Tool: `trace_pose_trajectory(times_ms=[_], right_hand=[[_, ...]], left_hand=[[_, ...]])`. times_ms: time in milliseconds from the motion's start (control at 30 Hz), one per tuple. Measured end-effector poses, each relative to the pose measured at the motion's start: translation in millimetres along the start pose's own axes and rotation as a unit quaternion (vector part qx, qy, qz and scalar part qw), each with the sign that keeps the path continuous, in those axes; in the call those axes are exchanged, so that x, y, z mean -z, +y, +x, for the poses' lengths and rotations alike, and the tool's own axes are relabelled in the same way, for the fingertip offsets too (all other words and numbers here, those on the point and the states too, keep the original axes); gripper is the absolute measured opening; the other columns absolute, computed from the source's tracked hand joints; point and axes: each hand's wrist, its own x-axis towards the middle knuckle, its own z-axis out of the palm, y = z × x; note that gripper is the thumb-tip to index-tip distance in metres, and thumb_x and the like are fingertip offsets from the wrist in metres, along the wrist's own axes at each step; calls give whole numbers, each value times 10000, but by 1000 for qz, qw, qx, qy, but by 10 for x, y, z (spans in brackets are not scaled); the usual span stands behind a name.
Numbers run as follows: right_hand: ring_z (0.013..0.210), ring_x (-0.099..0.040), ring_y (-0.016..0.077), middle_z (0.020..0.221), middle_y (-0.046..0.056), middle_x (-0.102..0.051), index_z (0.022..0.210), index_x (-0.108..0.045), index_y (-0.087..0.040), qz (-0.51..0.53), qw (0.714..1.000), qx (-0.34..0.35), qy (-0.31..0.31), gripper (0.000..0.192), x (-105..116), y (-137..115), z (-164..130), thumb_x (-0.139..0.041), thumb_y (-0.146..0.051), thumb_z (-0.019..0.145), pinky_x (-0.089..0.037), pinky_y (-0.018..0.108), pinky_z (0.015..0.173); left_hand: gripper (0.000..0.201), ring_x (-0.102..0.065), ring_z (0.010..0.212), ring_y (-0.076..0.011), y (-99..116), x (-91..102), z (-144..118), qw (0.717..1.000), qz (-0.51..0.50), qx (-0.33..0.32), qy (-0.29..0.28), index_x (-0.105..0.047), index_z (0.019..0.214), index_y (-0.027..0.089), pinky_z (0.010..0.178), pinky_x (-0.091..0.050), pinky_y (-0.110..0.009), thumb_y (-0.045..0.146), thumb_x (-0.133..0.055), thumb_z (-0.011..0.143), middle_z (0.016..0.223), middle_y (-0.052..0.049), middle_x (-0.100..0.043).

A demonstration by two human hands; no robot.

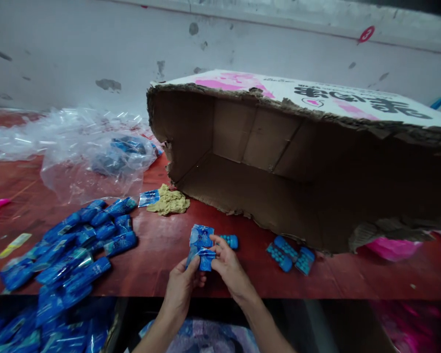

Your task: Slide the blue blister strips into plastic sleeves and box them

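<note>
Hidden: some fingers of the left hand, behind the blue packet.
Blue packet: lower centre, long axis running up the frame.
Left hand: thumb pinching it against fingers.
Right hand: fingertips closed on its right edge.
Cardboard box: opening foremost, shadowed inside, right end cropped.
Clear bag: left, blurred blue packs within.

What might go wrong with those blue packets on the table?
The pile of blue packets reaches the front edge of the red table; some might slide off. The blue packaging held by the left hand and right hand could slip. If bumped, the cardboard box might knock the little blue pieces beside it.
</note>
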Motion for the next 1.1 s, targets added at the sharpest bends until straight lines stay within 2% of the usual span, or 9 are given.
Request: trace_pose_trajectory(times_ms=[233, 333, 400, 533, 633, 733, 867, 933, 1100], right_hand=[[543, -489, 92, 709, -26, -554, 1089, -508, -182, -2, 997, 24, 78, 324, -158, 182, -47, -417, -222, 780, -398, 207, 537], [620, -536, 121, 736, -10, -583, 1157, -495, -205, -145, 986, 62, 50, 337, -78, 117, -66, -393, -249, 839, -435, 239, 608], [858, -560, 184, 941, 45, -615, 1158, -522, -222, -326, 935, 125, 57, 324, 75, 23, -40, -428, -254, 850, -429, 325, 781], [1151, -395, 336, 1236, 140, -498, 1163, -541, -198, -628, 749, 169, 128, 375, 428, -89, 113, -556, -189, 788, -327, 500, 901], [1013, -490, 295, 1076, 119, -583, 1114, -565, -212, -688, 704, 154, 88, 308, 547, -64, 200, -550, -203, 806, -400, 438, 812], [901, -531, 238, 944, 80, -601, 1059, -577, -218, -646, 743, 163, 68, 264, 537, -36, 194, -569, -220, 795, -423, 363, 776], [812, -568, 174, 869, 31, -614, 902, -591, -191, -433, 890, 125, 74, 139, 443, -45, 105, -561, -223, 771, -440, 275, 740], [794, -577, 157, 867, 14, -626, 900, -589, -191, -321, 940, 96, 69, 149, 373, -36, 51, -539, -254, 774, -448, 251, 721], [833, -582, 153, 894, 5, -629, 965, -583, -201, -228, 967, 82, 76, 219, 200, 62, -68, -541, -281, 766, -457, 239, 739]], left_hand=[[340, -518, 406, -91, -10, 9, -3, 997, -59, 40, -28, -605, 654, 107, 425, -420, -189, 376, -771, 529, 470, 0, -578], [297, -538, 413, -110, 11, 41, 2, 994, -86, 68, -17, -595, 657, 107, 409, -428, -192, 331, -765, 560, 457, -7, -573], [224, -548, 416, -120, 28, 71, 14, 992, -99, 80, 7, -582, 669, 115, 400, -432, -194, 284, -723, 631, 448, -5, -564], [125, -549, 409, -119, 63, 117, 41, 988, -106, 102, 40, -558, 687, 121, 391, -438, -192, 212, -581, 771, 446, -7, -551], [122, -547, 404, -117, 87, 119, 52, 987, -106, 109, 54, -550, 696, 122, 382, -437, -190, 195, -545, 794, 446, -8, -547], [121, -538, 393, -114, 114, 103, 61, 986, -103, 110, 76, -546, 698, 122, 375, -436, -189, 192, -538, 797, 442, -8, -541], [131, -537, 388, -115, 138, 88, 79, 988, -94, 82, 90, -531, 690, 125, 371, -432, -186, 185, -521, 806, 434, -8, -538], [130, -538, 388, -117, 136, 82, 89, 989, -91, 69, 94, -521, 697, 127, 369, -428, -186, 182, -507, 815, 435, -8, -539], [116, -530, 388, -112, 102, 75, 98, 990, -88, 61, 90, -515, 710, 126, 374, -430, -187, 181, -511, 812, 435, -2, -535]])
